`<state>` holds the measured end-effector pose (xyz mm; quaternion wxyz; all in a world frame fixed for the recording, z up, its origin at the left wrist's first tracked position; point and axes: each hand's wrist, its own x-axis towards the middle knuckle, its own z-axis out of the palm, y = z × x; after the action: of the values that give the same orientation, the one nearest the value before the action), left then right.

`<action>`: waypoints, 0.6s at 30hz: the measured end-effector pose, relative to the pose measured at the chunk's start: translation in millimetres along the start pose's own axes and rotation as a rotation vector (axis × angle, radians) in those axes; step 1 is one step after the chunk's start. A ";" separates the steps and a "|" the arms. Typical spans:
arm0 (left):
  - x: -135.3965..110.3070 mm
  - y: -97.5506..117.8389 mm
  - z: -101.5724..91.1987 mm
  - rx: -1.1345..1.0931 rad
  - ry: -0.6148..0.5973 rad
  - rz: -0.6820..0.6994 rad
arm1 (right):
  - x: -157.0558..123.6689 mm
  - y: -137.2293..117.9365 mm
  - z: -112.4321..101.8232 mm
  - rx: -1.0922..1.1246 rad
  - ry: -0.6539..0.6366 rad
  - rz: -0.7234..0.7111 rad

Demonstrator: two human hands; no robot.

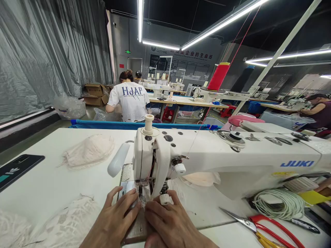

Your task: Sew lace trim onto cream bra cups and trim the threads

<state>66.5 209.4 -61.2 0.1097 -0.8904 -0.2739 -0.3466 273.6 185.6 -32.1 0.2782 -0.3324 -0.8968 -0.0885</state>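
Fingers of the left hand lie slightly apart on the metal plate beside the presser foot of the sewing machine. The right hand is just beside it, knuckles bent and fingertips curled in toward the needle area, its upper edge by a ribbed white knob. Whether either grip is clamped on something cannot be told, since the fingers hide the spot between them. The machine stands right in front of both hands, its arm running off to the right.

At the near right, scissors with red and yellow handles lie open-handled on the surface, points toward the machine; a coil of pale cord lies just beyond them. At the near left is a pale, lacy fabric piece. Farther back, a dark phone lies by the left edge, and a second lacy piece sits left of the machine head.

Past a blue cloth-covered bar, a co-worker in a white shirt sits facing away. Beyond the machine, a red thread cone stands beside a dark one. Cartons are stacked near the grey curtain; a lettered wall closes the room.
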 end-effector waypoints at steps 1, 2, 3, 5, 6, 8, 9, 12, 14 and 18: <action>0.3 0.1 -0.5 0.001 0.005 0.008 | 0.3 0.1 0.0 -0.004 0.007 0.001; 1.0 0.2 -1.1 0.005 0.008 0.015 | 0.4 0.2 0.3 -0.008 0.005 0.003; 1.6 0.3 -1.7 0.013 0.009 0.020 | 0.5 0.2 0.7 -0.011 0.001 0.009; 2.4 0.3 -1.8 0.028 -0.004 0.013 | 0.5 0.0 1.1 -0.017 -0.007 0.015; 2.2 0.2 -1.2 0.030 -0.004 0.004 | 0.7 -0.2 1.0 -0.019 -0.015 0.020; 1.1 -0.4 0.4 0.023 0.012 -0.018 | 1.7 -0.2 -0.2 -0.024 -0.030 0.038; 0.4 -0.6 1.0 0.016 0.023 -0.028 | 2.4 -0.2 -1.1 -0.025 -0.036 0.050; 0.5 -0.3 -1.6 0.026 0.044 -0.045 | 4.6 0.8 -4.6 -0.010 -0.067 0.085; 3.5 0.9 -7.5 0.041 0.041 -0.065 | 5.5 2.1 -5.7 0.017 -0.090 0.111; 12.9 2.7 -22.1 0.022 -0.006 -0.069 | 6.1 4.7 0.2 0.015 -0.091 0.157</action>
<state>63.6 204.0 -36.2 0.1067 -0.8801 -0.3086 -0.3446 272.8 192.5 -29.0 0.2456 -0.4035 -0.8803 -0.0447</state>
